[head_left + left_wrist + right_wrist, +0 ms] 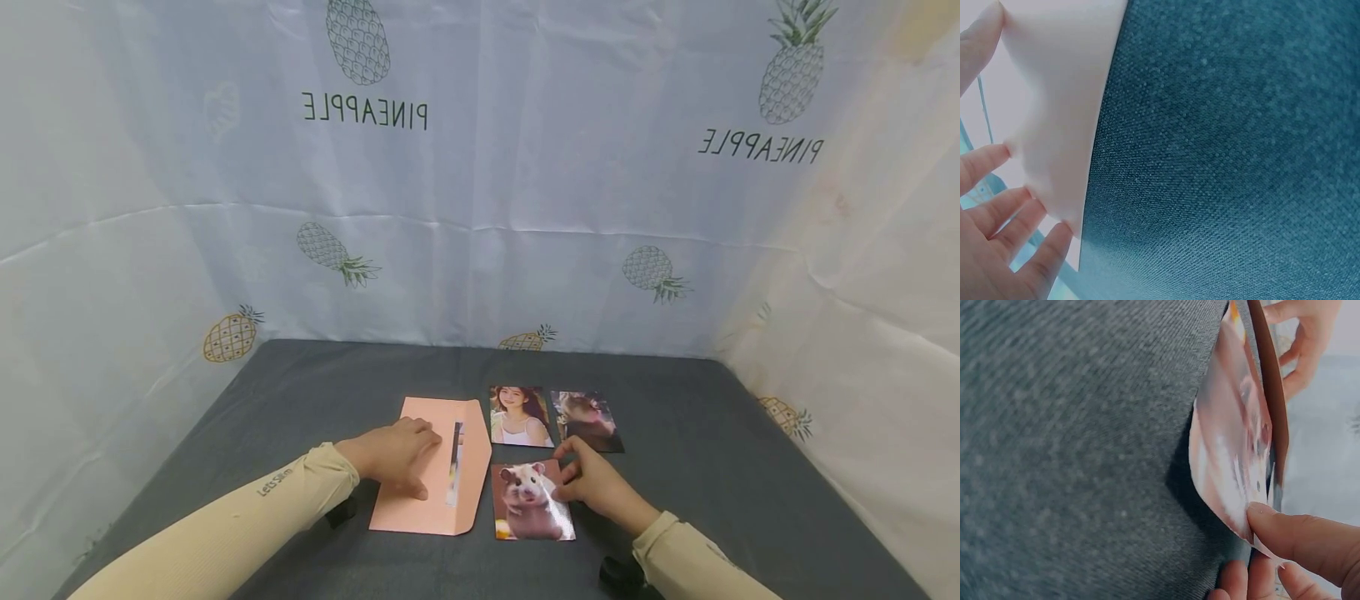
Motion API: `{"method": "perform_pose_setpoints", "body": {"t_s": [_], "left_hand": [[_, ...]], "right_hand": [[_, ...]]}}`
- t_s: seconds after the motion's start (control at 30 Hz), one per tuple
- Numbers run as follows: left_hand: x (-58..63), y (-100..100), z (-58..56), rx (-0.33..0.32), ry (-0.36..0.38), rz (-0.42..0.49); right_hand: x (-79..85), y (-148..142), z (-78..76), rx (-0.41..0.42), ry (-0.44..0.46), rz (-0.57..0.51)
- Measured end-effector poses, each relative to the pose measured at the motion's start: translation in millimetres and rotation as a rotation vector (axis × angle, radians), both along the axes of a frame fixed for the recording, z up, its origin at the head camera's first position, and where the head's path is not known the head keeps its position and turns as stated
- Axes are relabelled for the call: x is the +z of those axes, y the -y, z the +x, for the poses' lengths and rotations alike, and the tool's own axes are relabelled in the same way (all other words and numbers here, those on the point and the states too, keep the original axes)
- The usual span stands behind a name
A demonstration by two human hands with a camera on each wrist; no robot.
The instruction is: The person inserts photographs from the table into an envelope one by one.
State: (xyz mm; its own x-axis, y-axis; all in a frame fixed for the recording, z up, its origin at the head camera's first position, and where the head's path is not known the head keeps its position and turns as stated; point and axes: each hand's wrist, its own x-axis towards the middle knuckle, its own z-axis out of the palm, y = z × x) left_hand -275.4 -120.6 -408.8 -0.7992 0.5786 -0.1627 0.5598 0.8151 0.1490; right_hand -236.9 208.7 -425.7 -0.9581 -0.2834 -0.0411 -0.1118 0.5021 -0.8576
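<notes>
A pink paper envelope (408, 512) lies on the dark cloth with its flap (476, 458) spread to the right. Near the flap's fold shows a narrow strip of a picture (454, 475). My left hand (399, 457) rests on the envelope with spread fingers, its fingertips touching the paper in the left wrist view. To the right, my right hand (596, 483) pinches the right edge of a hamster photo card (525, 510) between thumb and fingers. In the right wrist view that card (1229, 437) bends, with its near edge raised off the cloth.
Behind the hamster card lie two more photo cards: a portrait (517, 427) and a darker animal picture (588, 417), side by side. Dark grey cloth (337, 367) covers the table. A pale pineapple-print curtain (525, 183) hangs around the back and sides.
</notes>
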Motion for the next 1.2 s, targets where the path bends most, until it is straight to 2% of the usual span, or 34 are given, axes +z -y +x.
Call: {"method": "perform_pose_setpoints", "body": {"t_s": [0.23,0.47,0.8,1.2], "left_hand": [[0.0,0,-0.7,-0.008,0.000,-0.002],[0.8,-1,0.2,-0.006,0.000,-0.002],[0.8,0,1.0,-0.017,-0.007,-0.003],[-0.7,0,0.1,-0.016,-0.015,-0.001]], "right_hand": [[4.1,2,1.9,-0.027,0.063,-0.050],[11.2,3,4.0,-0.004,0.102,-0.110],[23.1,4,4.4,0.009,0.086,-0.137],[45.9,8,-4.4,0.001,0.069,-0.171]]}}
